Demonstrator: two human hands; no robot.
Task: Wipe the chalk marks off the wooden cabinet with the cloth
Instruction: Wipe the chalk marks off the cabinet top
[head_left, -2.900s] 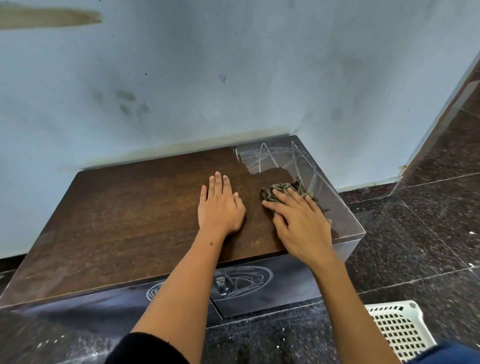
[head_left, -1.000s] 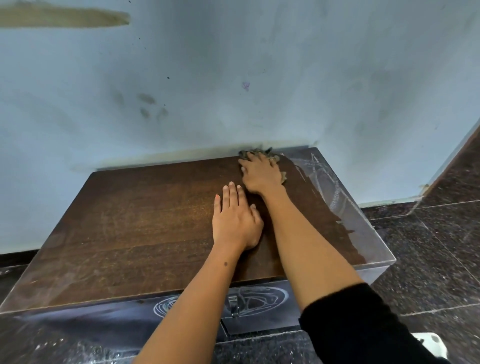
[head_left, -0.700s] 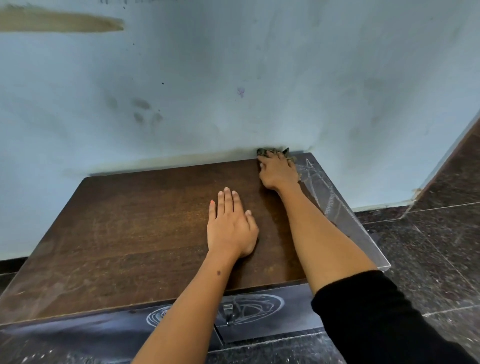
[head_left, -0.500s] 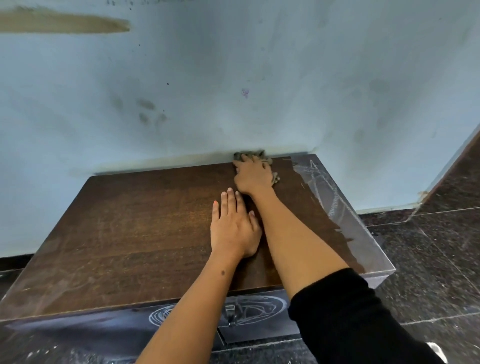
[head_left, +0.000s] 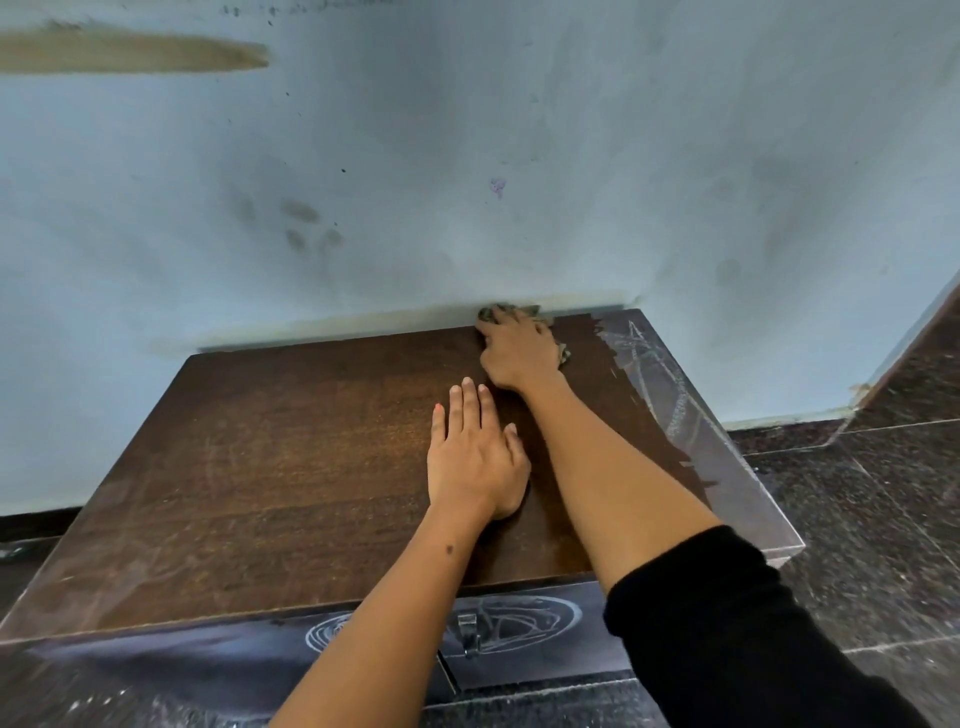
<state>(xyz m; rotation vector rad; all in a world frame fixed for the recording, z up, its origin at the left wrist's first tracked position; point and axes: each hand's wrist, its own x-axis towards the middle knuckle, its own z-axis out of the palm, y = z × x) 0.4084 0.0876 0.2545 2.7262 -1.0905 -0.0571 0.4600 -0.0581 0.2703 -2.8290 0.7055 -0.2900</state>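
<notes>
I have just one view to work from, the head camera, worn high above the cabinet (head_left: 322, 467) and tilted forward and down. It faces the pale blue wall (head_left: 467, 156) behind the cabinet, so the top slopes away from me and its front edge sits low in frame. It is a wide lens and close in: both forearms enter from the bottom edge, the left hand (head_left: 475, 457) sits near the centre, and the right hand (head_left: 519, 348) reaches the far edge by the wall. Dark floor tiles (head_left: 883, 493) show off to the right. There is no second view to share anything with
</notes>
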